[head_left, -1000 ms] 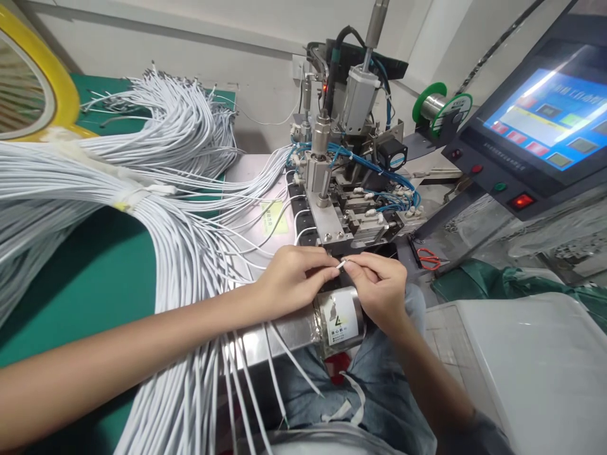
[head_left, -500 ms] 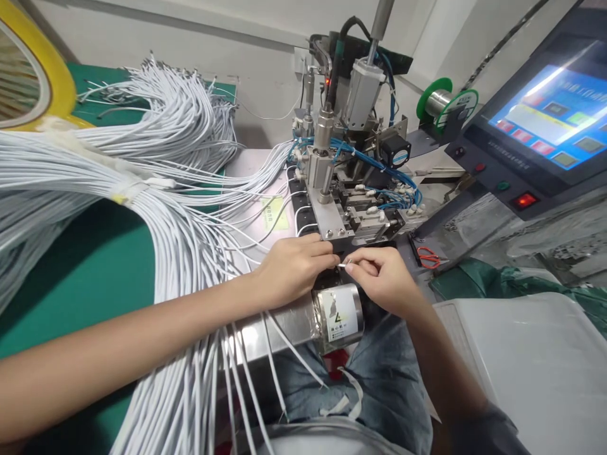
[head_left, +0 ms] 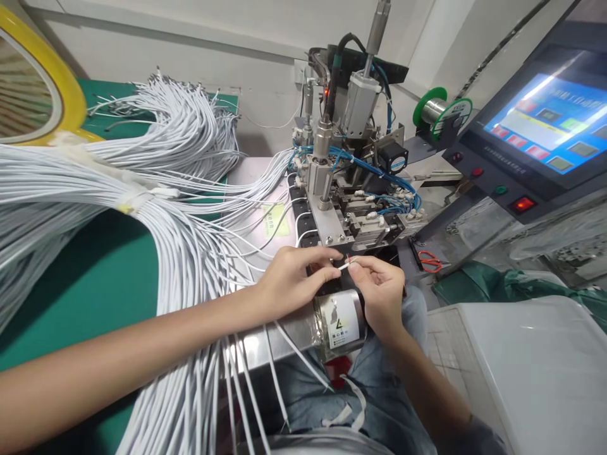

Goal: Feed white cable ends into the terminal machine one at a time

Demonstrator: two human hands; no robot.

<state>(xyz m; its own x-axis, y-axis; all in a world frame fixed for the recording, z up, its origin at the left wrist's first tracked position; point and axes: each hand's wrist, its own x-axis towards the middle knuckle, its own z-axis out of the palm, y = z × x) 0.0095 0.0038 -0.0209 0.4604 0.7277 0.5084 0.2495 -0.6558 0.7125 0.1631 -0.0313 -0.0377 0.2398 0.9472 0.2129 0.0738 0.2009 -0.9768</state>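
Note:
A white cable end [head_left: 344,266] with thin split wires, one of them red, lies between my two hands. My left hand [head_left: 301,275] has its thumb on the cable, with the index finger stretched above it. My right hand [head_left: 379,284] pinches the wire tips between thumb and fingers. Both hands are just in front of the machine [head_left: 336,230], above a metal cylinder with a white label [head_left: 342,321]. A large bundle of white cables [head_left: 175,265] runs under my left forearm, and several cables curve into the machine's left side.
A green wire spool [head_left: 434,112] and a lit screen panel [head_left: 545,129] stand at the right. Red-handled scissors [head_left: 430,261] lie beside the machine. A yellow-rimmed fan [head_left: 71,95] is at the upper left, and a white surface [head_left: 531,373] at the lower right.
My left index finger has lifted and straightened away from the thumb. The right hand has turned more upright, and the red wire now shows at the cable end. The view has shifted slightly.

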